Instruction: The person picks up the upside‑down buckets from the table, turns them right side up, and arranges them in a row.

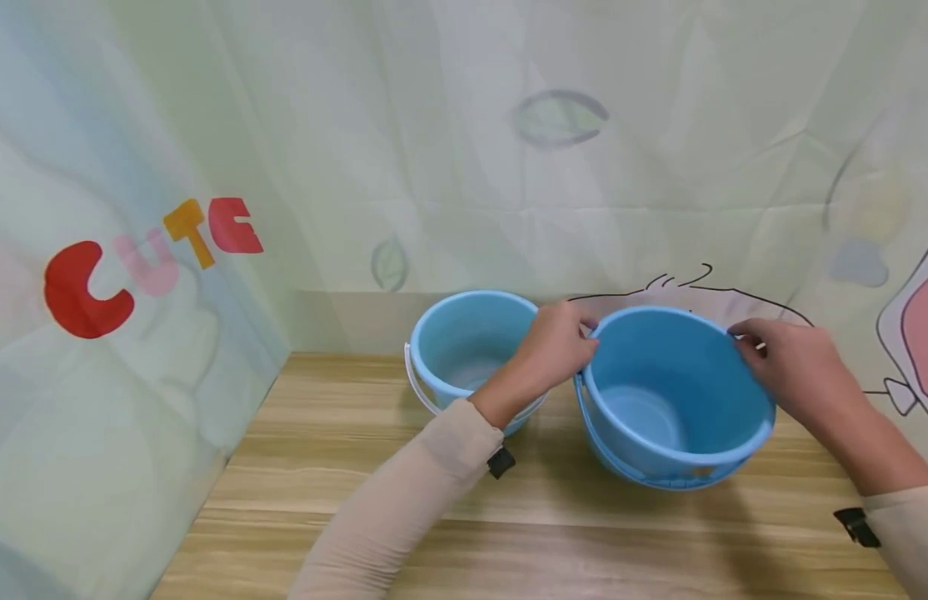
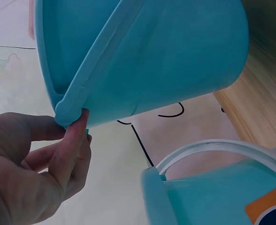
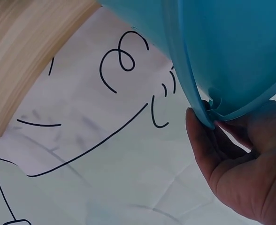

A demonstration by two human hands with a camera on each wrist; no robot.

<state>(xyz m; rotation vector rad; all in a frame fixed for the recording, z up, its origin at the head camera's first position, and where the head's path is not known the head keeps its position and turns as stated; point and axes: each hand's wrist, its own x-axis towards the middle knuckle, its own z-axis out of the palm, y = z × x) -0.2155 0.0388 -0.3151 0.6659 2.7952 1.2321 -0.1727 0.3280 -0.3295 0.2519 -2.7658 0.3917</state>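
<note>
A large blue bucket (image 1: 659, 354) tilts with its mouth toward me, and its blue handle (image 1: 584, 421) hangs down along the front. My left hand (image 1: 552, 346) pinches its rim on the left, beside the handle joint visible in the left wrist view. On the opposite side my right hand (image 1: 797, 362) grips the rim between thumb and fingers, as the right wrist view (image 3: 241, 164) also shows. I cannot tell whether the bucket's base touches the table. A smaller light-blue bucket (image 1: 464, 329) stands upright to the left, partly hidden behind my left forearm.
The smaller bucket's white handle (image 1: 421, 383) hangs at its front, and a label (image 2: 269, 206) marks its side. Both buckets are over a wood-grain table (image 1: 314, 442). A printed curtain (image 1: 434, 150) hangs close behind and along the left edge.
</note>
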